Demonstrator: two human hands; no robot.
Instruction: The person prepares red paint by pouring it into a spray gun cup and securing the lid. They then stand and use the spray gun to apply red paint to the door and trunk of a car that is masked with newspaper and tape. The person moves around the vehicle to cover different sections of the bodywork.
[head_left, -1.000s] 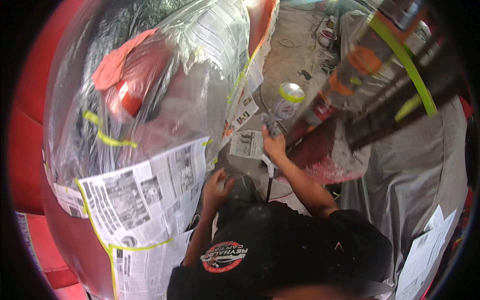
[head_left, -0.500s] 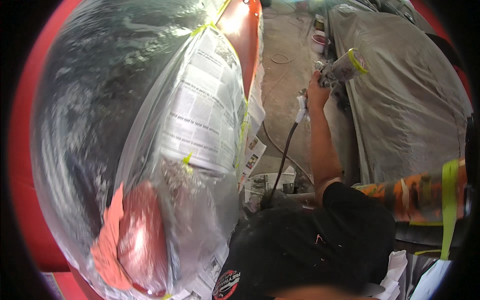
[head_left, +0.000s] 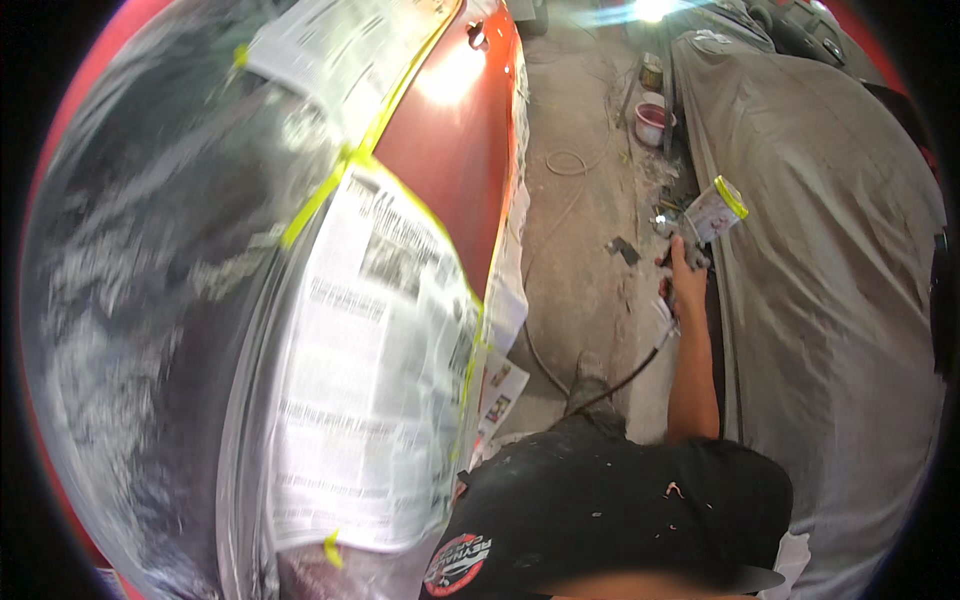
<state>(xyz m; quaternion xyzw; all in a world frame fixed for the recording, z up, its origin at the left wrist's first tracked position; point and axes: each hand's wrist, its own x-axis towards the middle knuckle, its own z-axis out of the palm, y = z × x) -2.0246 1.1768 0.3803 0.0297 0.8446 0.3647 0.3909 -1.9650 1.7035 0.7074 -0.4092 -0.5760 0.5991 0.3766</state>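
My right hand [head_left: 686, 278] is closed around the handle of a spray gun [head_left: 664, 224], held out ahead of me on the right. A pale paint cup [head_left: 714, 212] with a yellow-green rim sits on the gun, tilted to the right. From the handle a dark air hose [head_left: 640, 372] runs down toward my body. Off to the left stands a car's red panel [head_left: 435, 160], edged with yellow tape and masked with newspaper [head_left: 340, 400]; the gun is well apart from it. My left hand does not show.
Clear plastic sheeting [head_left: 130, 330] covers the car on the left. On the right, a grey cover [head_left: 820, 250] drapes another vehicle. Between them runs a dusty floor [head_left: 575, 220] with a loose hose [head_left: 567, 162], a reddish bucket [head_left: 652, 124] and a can [head_left: 651, 74] farther ahead.
I have moved forward along the car, so more of the red panel shows and the orange cloth has left view. The spray gun now sits lower in view, still in my right hand.
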